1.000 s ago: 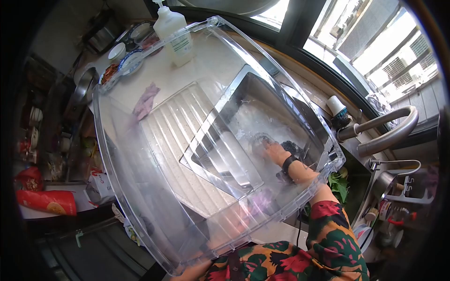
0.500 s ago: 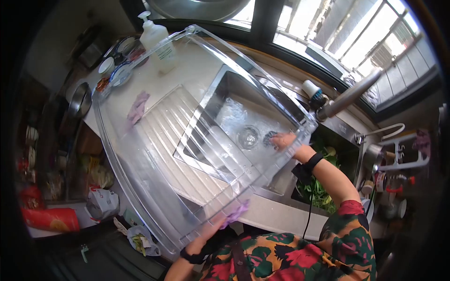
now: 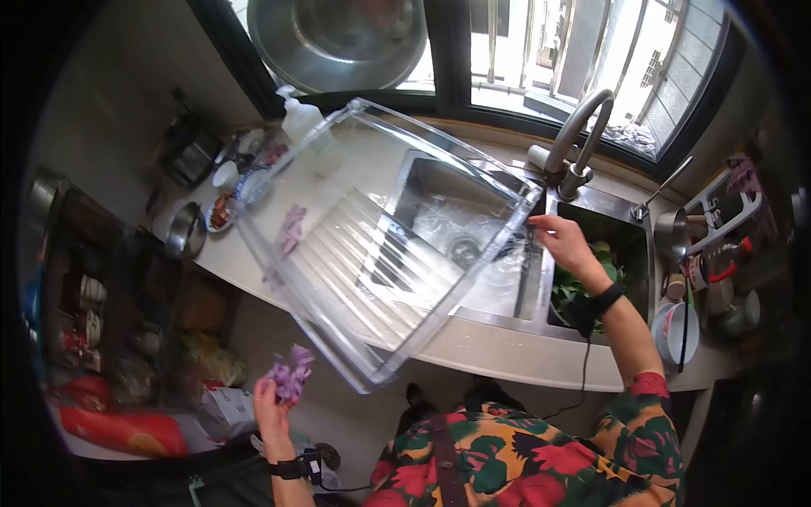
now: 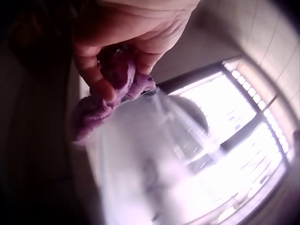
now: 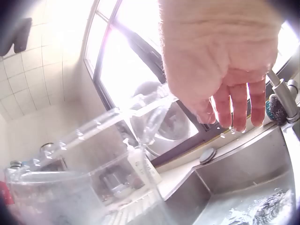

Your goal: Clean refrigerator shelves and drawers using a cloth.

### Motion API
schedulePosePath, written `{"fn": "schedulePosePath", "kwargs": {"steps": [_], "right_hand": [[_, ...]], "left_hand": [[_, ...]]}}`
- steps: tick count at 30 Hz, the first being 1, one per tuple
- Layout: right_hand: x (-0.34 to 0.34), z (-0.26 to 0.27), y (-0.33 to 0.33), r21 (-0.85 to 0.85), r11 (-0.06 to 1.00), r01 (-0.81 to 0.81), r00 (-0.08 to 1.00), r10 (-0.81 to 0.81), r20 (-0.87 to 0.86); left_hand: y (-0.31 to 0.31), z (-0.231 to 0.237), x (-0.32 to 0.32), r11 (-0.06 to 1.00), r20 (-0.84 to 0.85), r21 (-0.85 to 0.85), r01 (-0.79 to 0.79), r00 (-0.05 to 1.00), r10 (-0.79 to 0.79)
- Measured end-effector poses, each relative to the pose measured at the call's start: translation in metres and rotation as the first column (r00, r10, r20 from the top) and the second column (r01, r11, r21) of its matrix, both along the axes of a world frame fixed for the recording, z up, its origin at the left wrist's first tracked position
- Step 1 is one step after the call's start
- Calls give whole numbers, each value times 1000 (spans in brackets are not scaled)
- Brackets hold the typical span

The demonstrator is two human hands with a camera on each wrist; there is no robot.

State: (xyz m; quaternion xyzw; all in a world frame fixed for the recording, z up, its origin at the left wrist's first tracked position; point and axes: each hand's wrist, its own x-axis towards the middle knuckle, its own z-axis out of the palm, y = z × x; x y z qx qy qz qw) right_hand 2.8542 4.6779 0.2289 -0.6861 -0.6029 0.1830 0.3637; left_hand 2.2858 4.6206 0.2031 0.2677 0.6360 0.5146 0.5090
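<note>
A large clear plastic drawer (image 3: 432,324) lies across the counter and the left sink basin. Off its near left side, my left hand (image 3: 272,414) pinches a crumpled purple cloth (image 3: 291,376) between thumb and fingers. The left wrist view has this cloth (image 4: 110,101) hanging in front of the blurred drawer. My right hand (image 3: 566,245) is beside the drawer's right corner, over the divider between the basins. In the right wrist view its fingers (image 5: 239,105) hang down extended, with water drops at the tips and nothing held.
The left basin (image 3: 416,173) holds water around a drain (image 3: 465,251). Leafy greens (image 3: 604,270) fill part of the right basin, below the faucet (image 3: 583,135). Another purple cloth (image 3: 291,228), a pump bottle (image 3: 302,122) and dishes (image 3: 252,184) stand left on the counter.
My right hand has come out of the sink area to the drawer's right corner. My left hand has left the drawer's near edge and moved left with the purple cloth. The drawer now sits lower.
</note>
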Motion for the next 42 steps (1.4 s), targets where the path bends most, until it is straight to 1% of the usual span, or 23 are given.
{"fn": "schedulePosePath", "kwargs": {"steps": [2,3,5,7,9,11,13,14,16,17,20,24,28,31,33,34,35,36,37,39,40,41,42], "right_hand": [[-15,11,-7,84,996,1,1000,-1,-1],[-24,14,-10,126,990,56,993,-43,-107],[-49,25,-16,172,977,128,972,-90,-215],[-82,37,-26,254,946,203,933,-108,-343],[-101,32,-34,172,965,197,924,-124,-362],[-127,25,-36,287,914,286,906,-161,-391],[-139,22,-35,232,921,313,881,-190,-433],[-147,24,-33,131,948,290,799,-164,-579],[-168,39,-30,7,973,231,645,-148,-749],[-167,31,-27,15,972,235,644,-144,-752],[-163,7,-20,271,932,241,771,-15,-636],[-171,19,-20,279,917,285,773,-48,-632],[-176,18,-18,214,908,360,741,-139,-657],[-179,20,-19,190,895,403,734,-192,-652],[-179,28,-20,167,889,426,683,-195,-703],[-179,34,-22,145,899,413,669,-191,-718],[-181,37,-22,123,907,402,653,-190,-733],[-181,35,-21,148,901,408,708,-210,-675],[-182,36,-21,144,898,416,707,-219,-673],[-184,40,-22,104,892,439,683,-256,-684],[-181,32,-23,82,900,428,678,-259,-688],[-180,27,-23,84,895,438,677,-267,-686],[-179,24,-22,98,891,444,672,-259,-694]], "left_hand": [[22,39,-2,969,267,244,-23,963,-44],[35,42,-15,968,272,248,-25,961,-45],[70,47,-48,966,-97,167,196,978,-182],[95,67,-51,850,-34,482,215,973,-227],[108,109,-38,826,141,529,197,939,-314],[121,142,-14,808,182,542,232,906,-383],[143,152,4,758,152,580,299,874,-461],[154,158,13,704,114,618,350,846,-521],[164,174,44,656,102,619,432,784,-612],[167,183,61,642,84,605,471,764,-640],[189,184,95,591,-55,487,643,698,-714],[227,202,161,513,-106,364,778,581,-807],[299,184,221,614,-137,353,706,688,-713],[378,121,268,662,-176,368,653,748,-640],[405,66,302,657,-336,265,706,706,-623],[403,36,321,594,-686,322,738,614,-391],[388,12,338,513,-896,350,783,440,-61],[340,34,342,478,-955,245,843,295,-32],[315,40,345,291,-931,301,908,346,-118],[284,45,347,-169,-942,324,931,301,-145],[266,46,344,-221,-978,207,953,206,-27],[247,66,336,-219,-999,-23,976,-33,-40],[254,63,337,-276,-1000,-19,961,-23,-9]]}}
